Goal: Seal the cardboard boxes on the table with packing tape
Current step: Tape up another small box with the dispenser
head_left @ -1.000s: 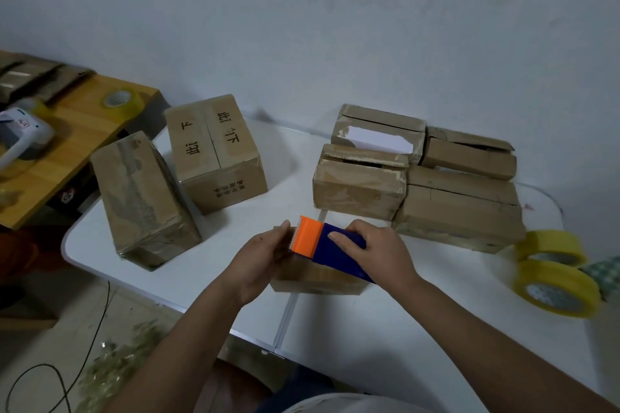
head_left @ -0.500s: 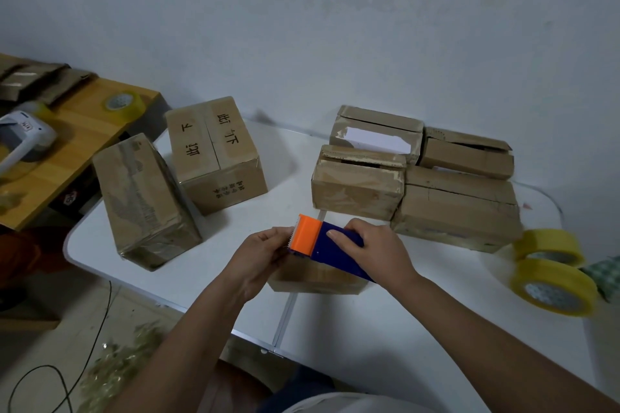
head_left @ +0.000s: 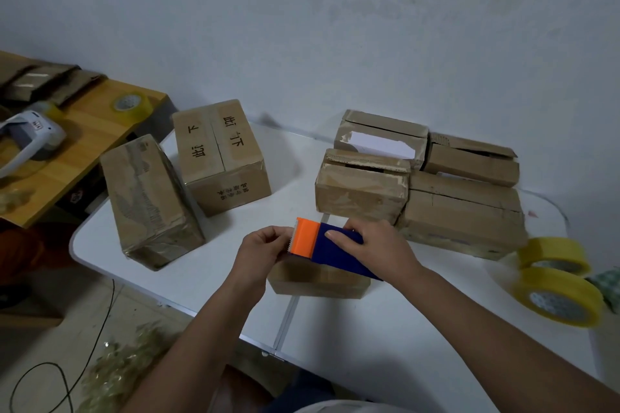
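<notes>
i see my right hand (head_left: 375, 250) gripping the blue-and-orange plastic tape dispenser (head_left: 322, 245) over the small brown cardboard box (head_left: 317, 280) on the white worktop (head_left: 369, 329); my left hand (head_left: 260, 253) pinches at its orange end.

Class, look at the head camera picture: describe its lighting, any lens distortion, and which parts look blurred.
Head view: dim, bluish light with soft shadows beside the boxes; wide-angle bending curves the white table edges; the floor debris and the tape rolls at the right edge look smeared, while the tape dispenser at centre stays fairly sharp.
</notes>
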